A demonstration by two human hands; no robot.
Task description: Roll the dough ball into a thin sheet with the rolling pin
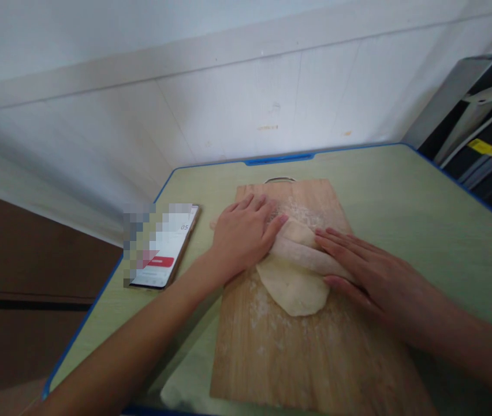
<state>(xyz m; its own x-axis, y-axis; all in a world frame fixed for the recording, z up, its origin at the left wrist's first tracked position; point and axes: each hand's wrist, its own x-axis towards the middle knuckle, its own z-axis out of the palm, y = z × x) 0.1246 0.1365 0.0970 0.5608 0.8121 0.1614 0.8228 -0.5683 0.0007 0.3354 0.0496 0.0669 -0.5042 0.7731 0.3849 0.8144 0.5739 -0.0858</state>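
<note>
A pale, flour-dusted rolling pin (300,254) lies slantwise across a flattened piece of dough (295,289) on a wooden cutting board (246,364). On the pin's left part rests my left hand (243,231), palm down with its fingers reaching forward; it hides that part of the pin. My right hand (367,268) is over the pin's right end, its fingers on the far side and its thumb on the near side. Dough shows both in front of and behind the pin. White flour (300,211) is scattered over the board.
A phone (163,248) with a lit screen lies left of the board on the green, blue-edged table (402,190). The board's metal handle (279,179) points toward the white wall (237,115). Dark folded items (488,133) stand beyond the table's right edge.
</note>
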